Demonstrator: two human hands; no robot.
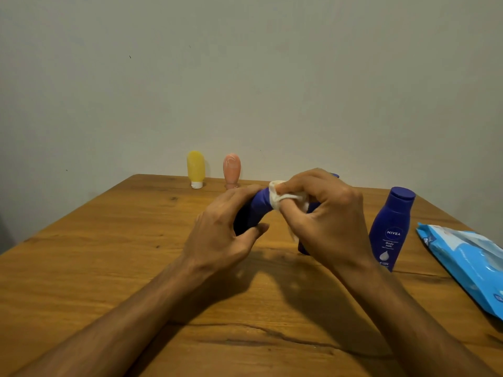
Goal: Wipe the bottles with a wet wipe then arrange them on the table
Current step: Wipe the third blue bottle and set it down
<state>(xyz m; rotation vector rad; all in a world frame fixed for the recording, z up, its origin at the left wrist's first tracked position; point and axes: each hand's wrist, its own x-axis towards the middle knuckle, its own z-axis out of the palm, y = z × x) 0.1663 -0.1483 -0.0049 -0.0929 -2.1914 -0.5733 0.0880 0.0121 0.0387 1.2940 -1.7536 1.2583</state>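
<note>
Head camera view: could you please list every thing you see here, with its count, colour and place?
yellow bottle: one, yellow with white cap, far table edge, standing on its cap
pink bottle: one, pink, right of the yellow one, also cap down
Nivea bottle: one, dark blue, upright, right of the hands
held bottle: one, dark blue, raised above the table centre
hidden bottle: apparently one, dark blue, mostly behind the right hand
wet wipe: one, white, on the held bottle
wipes pack: one, light blue, lying at the right edge
table: one, brown wood
wall: pale, behind
left hand: grips the held bottle
right hand: pinches the wet wipe
</note>
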